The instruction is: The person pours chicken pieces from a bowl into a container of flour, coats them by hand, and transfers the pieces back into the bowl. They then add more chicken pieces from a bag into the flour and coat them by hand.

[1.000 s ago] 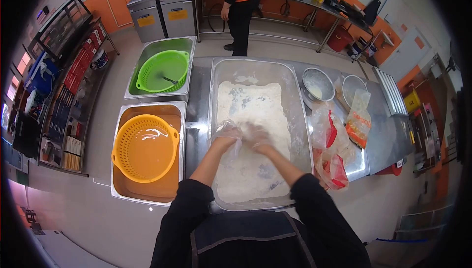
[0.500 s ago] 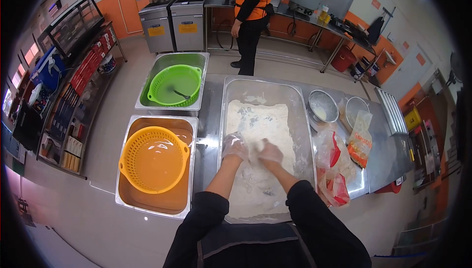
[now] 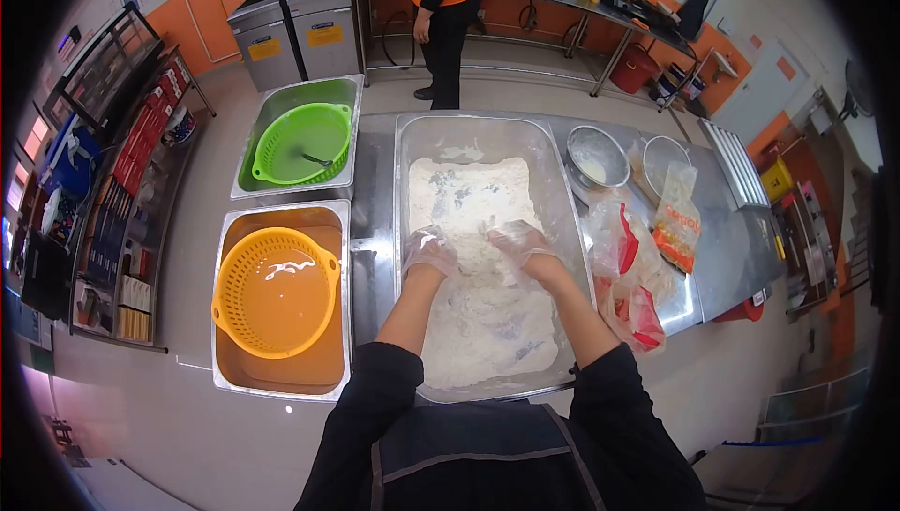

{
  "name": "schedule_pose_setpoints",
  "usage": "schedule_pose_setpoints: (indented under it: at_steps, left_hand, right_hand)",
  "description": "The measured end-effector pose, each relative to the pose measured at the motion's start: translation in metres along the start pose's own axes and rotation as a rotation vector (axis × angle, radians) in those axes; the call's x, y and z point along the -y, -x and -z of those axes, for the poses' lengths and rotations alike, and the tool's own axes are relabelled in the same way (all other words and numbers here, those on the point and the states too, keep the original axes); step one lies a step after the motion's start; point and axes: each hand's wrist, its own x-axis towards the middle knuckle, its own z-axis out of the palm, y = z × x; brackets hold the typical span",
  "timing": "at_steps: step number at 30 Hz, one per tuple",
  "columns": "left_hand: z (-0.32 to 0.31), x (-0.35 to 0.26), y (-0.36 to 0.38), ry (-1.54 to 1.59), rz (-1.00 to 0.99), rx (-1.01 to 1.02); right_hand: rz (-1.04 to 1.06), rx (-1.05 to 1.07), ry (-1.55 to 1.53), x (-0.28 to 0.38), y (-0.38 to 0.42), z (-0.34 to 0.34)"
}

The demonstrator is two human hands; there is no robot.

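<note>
A large metal tray (image 3: 557,169) holds a spread layer of white flour (image 3: 483,323). My left hand (image 3: 431,250), in a clear plastic glove, rests in the flour near the tray's left wall. On the right side of the flour lies my right hand (image 3: 521,245), also gloved, with its fingers pointing toward the left hand. The two hands are apart. Whether either hand holds anything is hidden by flour and glove.
An orange basket (image 3: 277,293) sits in orange liquid in a metal pan at left; a green basket (image 3: 302,143) with a ladle is behind it. Metal bowls (image 3: 598,157) and plastic bags (image 3: 677,216) lie at right. A person (image 3: 445,23) stands beyond the table.
My right hand has moved away from my left hand, toward the tray's right side. The whole view has shifted, so the table and baskets appear higher and further left.
</note>
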Motion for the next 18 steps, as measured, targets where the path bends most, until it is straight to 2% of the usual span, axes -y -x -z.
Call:
schedule_pose_setpoints:
  at_steps: [1, 3, 4, 7, 9, 11, 12, 14, 15, 17, 18]
  left_hand:
    - [-0.005, 0.002, -0.001, -0.105, -0.091, 0.089]
    - [0.023, -0.009, 0.019, -0.310, -0.272, 0.263]
    - [0.030, -0.014, 0.025, -0.265, -0.251, 0.275]
    - [0.018, -0.030, 0.034, -0.058, -0.169, 0.291]
    - [-0.016, -0.035, 0.024, 0.162, -0.091, 0.273]
    - [-0.023, -0.048, 0.028, 0.216, -0.161, 0.201]
    - [-0.026, -0.052, 0.032, 0.242, -0.197, 0.175]
    - [-0.003, -0.057, 0.047, 0.597, -0.065, 0.275]
    - [0.007, -0.060, 0.051, 0.777, 0.002, 0.318]
    - [-0.023, -0.047, 0.035, 0.973, -0.035, 0.244]
    - [-0.035, -0.044, 0.031, 1.071, -0.051, 0.209]
  right_hand:
    - [0.010, 0.099, -0.046, -0.001, 0.000, 0.002]
    - [0.071, -0.053, 0.044, -0.027, -0.004, -0.003]
    - [0.101, -0.130, 0.088, -0.046, -0.009, -0.007]
    - [0.116, 0.136, 0.699, -0.112, -0.044, -0.032]
    - [-0.005, 0.187, 0.568, -0.113, -0.038, -0.065]
    - [0.162, -0.119, 0.700, -0.117, -0.031, -0.116]
    - [0.210, -0.074, 0.396, -0.141, -0.045, -0.133]
    - [0.294, 0.001, -0.222, -0.187, -0.081, -0.167]
    - [0.215, 0.003, -0.382, -0.166, -0.072, -0.152]
    - [0.051, 0.006, -0.694, -0.118, -0.048, -0.110]
    - [0.017, -0.061, -0.635, -0.103, -0.037, -0.095]
